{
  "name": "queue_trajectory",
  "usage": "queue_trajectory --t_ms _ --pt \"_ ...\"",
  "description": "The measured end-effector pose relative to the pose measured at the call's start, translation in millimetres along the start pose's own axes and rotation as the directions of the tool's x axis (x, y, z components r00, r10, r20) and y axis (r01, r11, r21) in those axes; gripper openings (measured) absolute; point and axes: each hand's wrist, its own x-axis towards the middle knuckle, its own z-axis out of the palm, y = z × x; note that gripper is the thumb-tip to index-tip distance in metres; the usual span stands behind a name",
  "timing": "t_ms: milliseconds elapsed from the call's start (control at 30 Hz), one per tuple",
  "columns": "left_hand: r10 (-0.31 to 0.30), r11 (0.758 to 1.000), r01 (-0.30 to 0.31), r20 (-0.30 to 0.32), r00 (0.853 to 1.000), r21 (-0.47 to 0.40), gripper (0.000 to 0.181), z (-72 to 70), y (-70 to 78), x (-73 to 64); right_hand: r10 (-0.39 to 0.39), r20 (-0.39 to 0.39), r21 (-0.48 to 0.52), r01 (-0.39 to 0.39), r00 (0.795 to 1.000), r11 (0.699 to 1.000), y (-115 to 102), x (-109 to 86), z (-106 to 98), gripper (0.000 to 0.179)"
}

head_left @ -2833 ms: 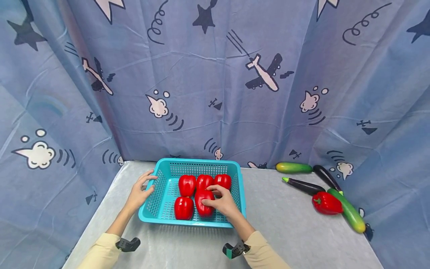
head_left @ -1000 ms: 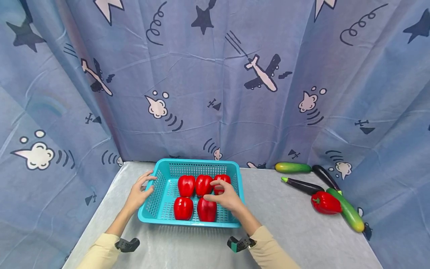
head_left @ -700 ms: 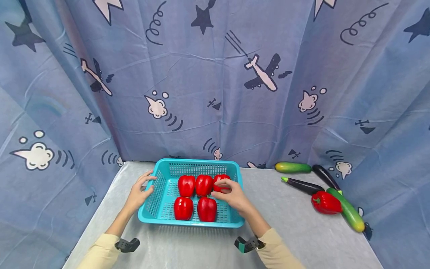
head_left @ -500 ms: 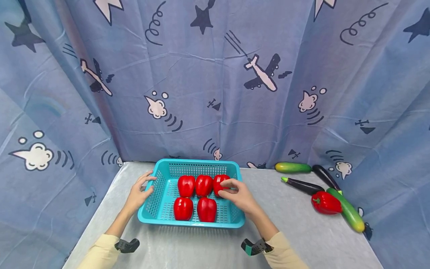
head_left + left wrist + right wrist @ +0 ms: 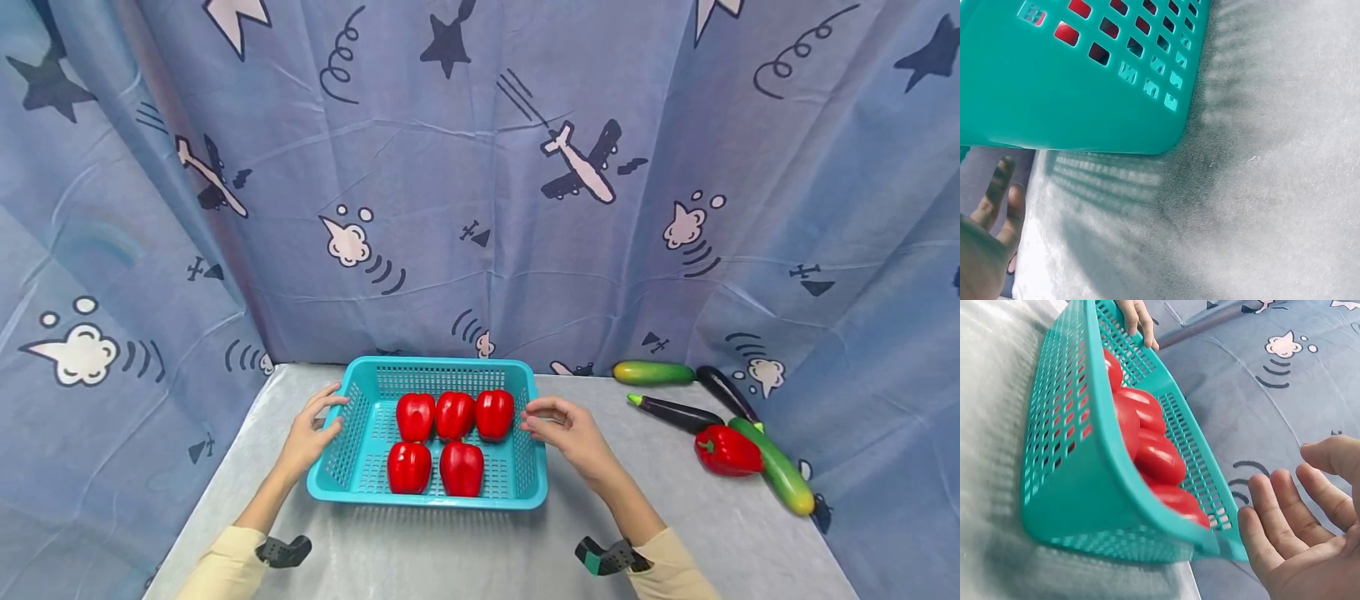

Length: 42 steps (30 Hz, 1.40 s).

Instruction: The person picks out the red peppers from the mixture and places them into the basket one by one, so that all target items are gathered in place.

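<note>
A turquoise plastic basket (image 5: pixel 428 499) holds several red bell peppers, with three in the back row, among them one bell pepper (image 5: pixel 495 415) at the right. In front lie two more, including a bell pepper (image 5: pixel 462 468) right of centre. My left hand (image 5: pixel 306 433) is at the basket's left rim, fingertips at the edge and fingers relaxed; the left wrist view shows only part of this hand (image 5: pixel 988 231). Beside the right rim is my right hand (image 5: pixel 567 433), fingers loosely bent. In the right wrist view that hand (image 5: pixel 1310 531) holds nothing, its fingers spread near the rim.
At the right of the grey-white table (image 5: pixel 600 483) lie another red bell pepper (image 5: pixel 729 451), two eggplants, one an eggplant (image 5: pixel 675 412) with a green tip, and two green-yellow cucumber-like vegetables, one the long vegetable (image 5: pixel 776 467) in front. A blue patterned curtain (image 5: pixel 420 275) hangs behind.
My right hand has let go of the front right bell pepper, which sits slightly nearer and further right, and has moved right to the basket's rim. The left hand stays put.
</note>
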Motion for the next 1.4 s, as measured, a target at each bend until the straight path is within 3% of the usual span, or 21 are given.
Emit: queue_trajectory --t_ms 400,800,1133,1400 --pt "0.013 1.000 -0.012 0.001 1.000 -0.001 0.034 -0.8 -3.1 0.4 0.008 -0.048 0.082 -0.004 0.999 0.997 8 -15.5 -32 0.036" --pt "0.022 1.000 -0.022 0.008 1.000 -0.003 0.032 -1.3 -1.7 -0.2 0.005 -0.066 0.057 -0.002 0.998 0.998 8 -35.0 -66 0.032" --pt "0.010 1.000 -0.010 -0.012 1.000 0.009 0.033 0.6 0.7 -1.5 -0.002 -0.009 0.062 0.002 1.000 0.998 14 -53.5 -99 0.030" --pt "0.006 1.000 -0.006 -0.002 1.000 -0.003 0.032 -0.6 3.0 -1.9 0.022 -0.048 0.026 -0.021 0.999 0.999 15 -65.9 -126 0.029"
